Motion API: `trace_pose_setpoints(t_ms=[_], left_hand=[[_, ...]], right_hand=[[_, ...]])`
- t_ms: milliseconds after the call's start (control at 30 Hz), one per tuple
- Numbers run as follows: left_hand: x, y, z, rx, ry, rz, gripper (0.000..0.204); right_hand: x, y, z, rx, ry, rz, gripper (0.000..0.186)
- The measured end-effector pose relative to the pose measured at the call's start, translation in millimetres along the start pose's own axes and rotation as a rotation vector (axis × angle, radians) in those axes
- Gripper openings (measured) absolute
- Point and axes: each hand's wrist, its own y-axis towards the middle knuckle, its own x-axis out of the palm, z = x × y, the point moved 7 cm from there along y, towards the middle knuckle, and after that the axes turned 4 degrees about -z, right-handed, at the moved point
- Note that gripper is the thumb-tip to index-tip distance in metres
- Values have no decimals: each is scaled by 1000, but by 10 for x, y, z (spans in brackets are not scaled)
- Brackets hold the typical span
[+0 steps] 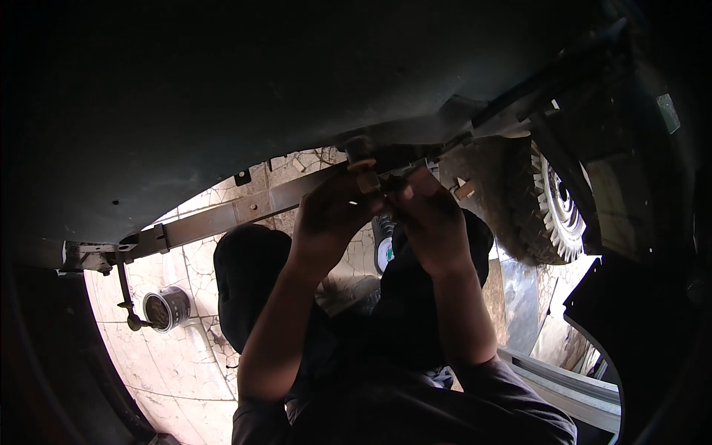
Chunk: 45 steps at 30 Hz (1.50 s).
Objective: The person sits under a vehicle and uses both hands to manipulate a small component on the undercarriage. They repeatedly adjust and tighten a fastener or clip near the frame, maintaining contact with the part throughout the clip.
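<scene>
Both my hands are raised together in deep shade beneath a dark vehicle underside (245, 96). Between them and the underside hangs an orange-brown round fitting (363, 170), below a dark cylindrical mount. My left hand (326, 219) is closed right beside this fitting, its fingertips bunched just under it. My right hand (434, 222) meets it from the other side, thumb and fingers pinched close to the left fingertips. Whatever lies between the fingers is too dark and small to name.
A long metal bar (222, 217) runs behind my hands to a joint on the left, where a rod hangs down. An open can (167, 308) lies on cracked floor tiles (159, 367). At right stands a treaded wheel (552, 200). A wooden block (465, 189) sits beyond my right hand.
</scene>
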Motion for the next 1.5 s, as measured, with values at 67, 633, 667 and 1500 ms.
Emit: trace_pose_setpoints(t_ms=[67, 633, 667, 1500], left_hand=[[9, -18, -7, 37, 72, 4, 29], [-55, -126, -46, 50, -70, -58, 27], [-78, -131, -30, 59, -18, -52, 25], [-166, -330, 263, 175, 603, 56, 28]], right_hand=[[70, -21, -97, -38, 40, -11, 31], [-49, -92, -5, 0, 262, 26, 37], [-47, -97, -29, -19, 261, 16, 38], [20, -133, -64, -239, 46, -74, 52]])
